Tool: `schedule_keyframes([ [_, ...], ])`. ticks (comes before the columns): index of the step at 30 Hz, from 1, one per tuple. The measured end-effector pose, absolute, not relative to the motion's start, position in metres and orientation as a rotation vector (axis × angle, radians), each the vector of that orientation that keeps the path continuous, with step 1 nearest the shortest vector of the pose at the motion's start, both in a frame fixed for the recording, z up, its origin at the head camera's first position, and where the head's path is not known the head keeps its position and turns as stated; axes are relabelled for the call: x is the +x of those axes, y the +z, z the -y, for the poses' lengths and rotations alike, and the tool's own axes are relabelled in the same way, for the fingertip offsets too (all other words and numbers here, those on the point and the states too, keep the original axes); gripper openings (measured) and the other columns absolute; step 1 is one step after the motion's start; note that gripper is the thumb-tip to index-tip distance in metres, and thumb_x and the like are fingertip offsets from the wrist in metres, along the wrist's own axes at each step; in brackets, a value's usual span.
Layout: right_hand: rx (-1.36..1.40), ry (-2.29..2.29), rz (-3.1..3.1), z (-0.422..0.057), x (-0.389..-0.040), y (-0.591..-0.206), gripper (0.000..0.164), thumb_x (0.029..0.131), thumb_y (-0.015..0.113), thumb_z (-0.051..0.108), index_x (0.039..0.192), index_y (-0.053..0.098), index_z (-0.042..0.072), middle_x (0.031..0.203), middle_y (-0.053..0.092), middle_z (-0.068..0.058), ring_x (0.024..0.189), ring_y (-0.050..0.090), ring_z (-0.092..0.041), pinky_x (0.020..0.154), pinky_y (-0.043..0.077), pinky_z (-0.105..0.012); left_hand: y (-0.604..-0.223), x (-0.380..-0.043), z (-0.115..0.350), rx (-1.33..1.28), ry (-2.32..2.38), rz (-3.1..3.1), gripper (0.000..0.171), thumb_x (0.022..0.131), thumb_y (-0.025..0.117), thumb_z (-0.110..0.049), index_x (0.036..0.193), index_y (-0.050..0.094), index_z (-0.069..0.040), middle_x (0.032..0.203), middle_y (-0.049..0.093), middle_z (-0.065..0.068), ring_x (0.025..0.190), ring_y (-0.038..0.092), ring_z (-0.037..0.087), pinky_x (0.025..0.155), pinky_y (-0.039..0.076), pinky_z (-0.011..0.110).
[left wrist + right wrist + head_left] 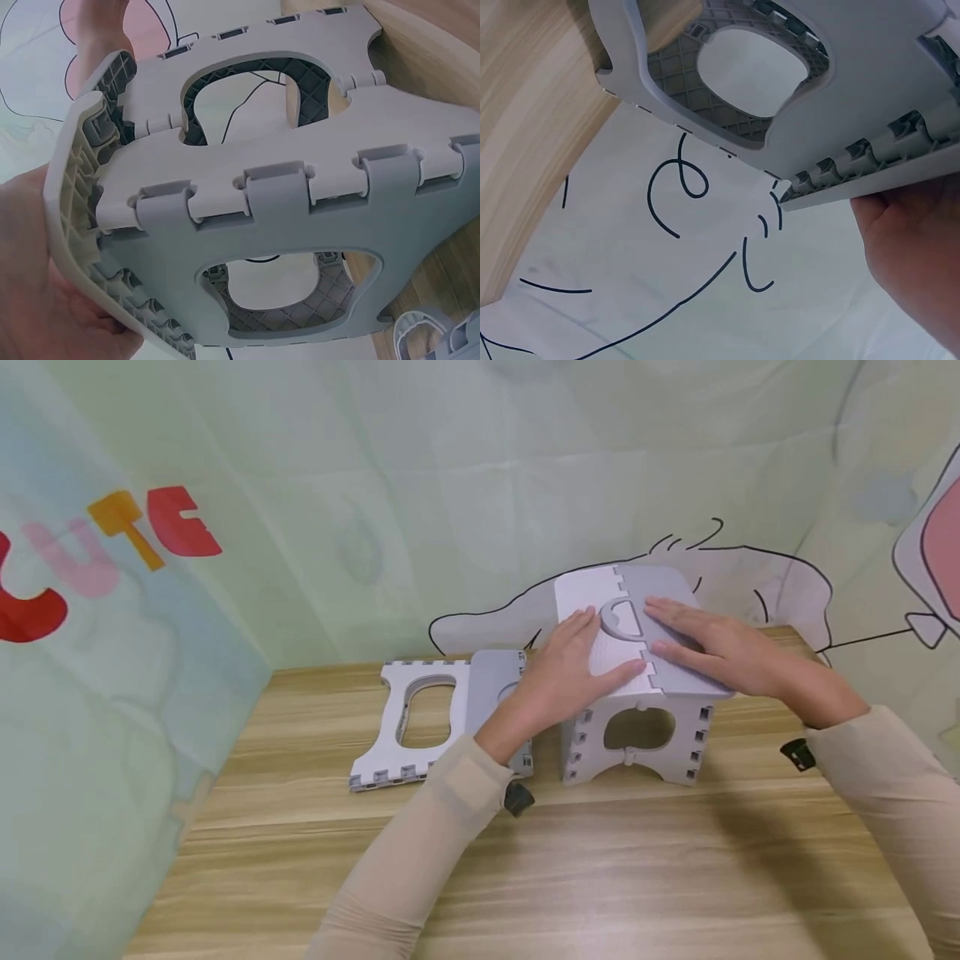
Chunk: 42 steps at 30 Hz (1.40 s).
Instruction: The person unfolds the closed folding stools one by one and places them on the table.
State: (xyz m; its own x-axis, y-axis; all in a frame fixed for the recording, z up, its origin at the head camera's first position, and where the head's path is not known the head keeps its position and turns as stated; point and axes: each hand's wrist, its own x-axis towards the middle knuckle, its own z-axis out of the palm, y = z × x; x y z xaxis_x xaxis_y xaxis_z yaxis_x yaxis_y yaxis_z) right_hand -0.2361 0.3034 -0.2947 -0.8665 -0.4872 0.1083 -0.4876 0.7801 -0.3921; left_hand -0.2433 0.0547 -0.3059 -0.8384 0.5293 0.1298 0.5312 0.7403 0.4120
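An unfolded folding step stool (632, 714) in white and grey stands upright on the wooden table, its hinged top lying flat. My left hand (558, 672) rests on the white half of that top, fingers straight beside the carrying handle. On the grey half lies my right hand (720, 647), its fingers extended toward the handle. In the left wrist view the left hand (52, 277) is against the top's edge, above the stool's legs (247, 240). The right wrist view has the right hand (915, 255) at the top's surface, beside the grey leg panel (870, 82).
A second folding stool (427, 727), folded flat, lies on the table (315, 860) to the left, partly behind my left forearm. A printed fabric backdrop (450, 510) with letters and line drawings hangs right behind the table's back edge.
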Motion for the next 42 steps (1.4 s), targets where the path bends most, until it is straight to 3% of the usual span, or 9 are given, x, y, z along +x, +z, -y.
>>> schedule_keyframes([
  [10,0.791,0.688,3.012,-0.301,-0.231,-0.287,0.066,0.106,0.047,0.04,0.16,0.022,0.013,0.164,0.016,-0.011,0.149,0.015,-0.037,0.116,0.019,-0.063,-0.307,-0.24,-0.052,-0.901,-0.8,2.869,0.086,0.097,0.044,-0.065,0.159,0.023,-0.01,0.165,0.016,0.006,0.152,0.006,0.018,0.122,0.013,0.04],
  [16,0.73,0.783,2.908,-0.295,-0.216,-0.276,0.059,0.105,0.053,0.033,0.155,0.035,0.008,0.157,0.034,-0.017,0.144,0.03,-0.04,0.112,0.028,-0.062,-0.312,-0.236,-0.044,-0.9,-0.92,2.774,0.075,0.101,0.039,-0.061,0.159,0.027,-0.015,0.165,0.019,0.006,0.152,0.009,0.02,0.121,0.015,0.048],
  [20,0.672,0.798,2.795,-0.291,-0.202,-0.267,0.05,0.104,0.055,0.027,0.15,0.046,0.009,0.146,0.049,-0.02,0.122,0.054,-0.04,0.099,0.041,-0.06,-0.313,-0.233,-0.037,-0.845,-0.928,2.731,0.069,0.104,0.032,-0.057,0.158,0.03,-0.013,0.163,0.024,0.007,0.15,0.016,0.022,0.12,0.02,0.046],
  [23,0.647,0.802,2.734,-0.286,-0.19,-0.264,0.047,0.104,0.057,0.024,0.147,0.05,0.009,0.142,0.053,-0.02,0.112,0.06,-0.041,0.093,0.046,-0.061,-0.313,-0.231,-0.031,-0.786,-0.938,2.717,0.067,0.105,0.03,-0.056,0.157,0.033,-0.013,0.162,0.029,0.006,0.149,0.022,0.021,0.12,0.024,0.044],
  [26,0.629,0.836,2.676,-0.28,-0.179,-0.263,0.044,0.102,0.06,0.021,0.143,0.055,0.007,0.141,0.055,-0.017,0.117,0.059,-0.044,0.094,0.046,-0.065,-0.312,-0.228,-0.024,-0.729,-0.957,2.72,0.068,0.104,0.03,-0.058,0.157,0.034,-0.015,0.16,0.032,0.004,0.147,0.025,0.02,0.119,0.027,0.043],
  [27,0.621,0.838,2.653,-0.277,-0.175,-0.263,0.043,0.101,0.062,0.021,0.141,0.057,0.006,0.14,0.057,-0.015,0.115,0.061,-0.042,0.093,0.048,-0.062,-0.312,-0.227,-0.021,-0.716,-0.96,2.722,0.068,0.104,0.031,-0.058,0.157,0.034,-0.015,0.16,0.033,0.003,0.147,0.026,0.021,0.118,0.027,0.043],
  [30,0.611,0.841,2.56,-0.268,-0.165,-0.265,0.038,0.097,0.067,0.017,0.134,0.062,0.006,0.13,0.065,-0.011,0.107,0.067,-0.034,0.096,0.053,-0.034,-0.314,-0.223,-0.012,-0.688,-0.973,2.729,0.069,0.104,0.03,-0.059,0.156,0.034,-0.015,0.16,0.032,0.001,0.147,0.025,0.02,0.119,0.026,0.044],
  [34,0.663,0.812,2.412,-0.253,-0.153,-0.27,0.037,0.089,0.075,0.005,0.125,0.067,0.006,0.117,0.071,-0.008,0.096,0.071,-0.022,0.086,0.044,-0.003,-0.318,-0.219,0.001,-0.683,-0.977,2.72,0.069,0.104,0.029,-0.06,0.156,0.034,-0.016,0.161,0.032,0.001,0.147,0.025,0.021,0.119,0.025,0.045],
  [42,0.872,0.931,2.298,-0.216,-0.139,-0.284,0.041,0.078,0.078,-0.011,0.117,0.067,-0.002,0.108,0.072,-0.012,0.092,0.071,-0.019,0.081,0.055,-0.017,-0.328,-0.208,0.03,-0.682,-0.896,2.728,0.068,0.105,0.033,-0.056,0.155,0.035,-0.011,0.16,0.032,0.006,0.147,0.026,0.026,0.119,0.025,0.047],
])
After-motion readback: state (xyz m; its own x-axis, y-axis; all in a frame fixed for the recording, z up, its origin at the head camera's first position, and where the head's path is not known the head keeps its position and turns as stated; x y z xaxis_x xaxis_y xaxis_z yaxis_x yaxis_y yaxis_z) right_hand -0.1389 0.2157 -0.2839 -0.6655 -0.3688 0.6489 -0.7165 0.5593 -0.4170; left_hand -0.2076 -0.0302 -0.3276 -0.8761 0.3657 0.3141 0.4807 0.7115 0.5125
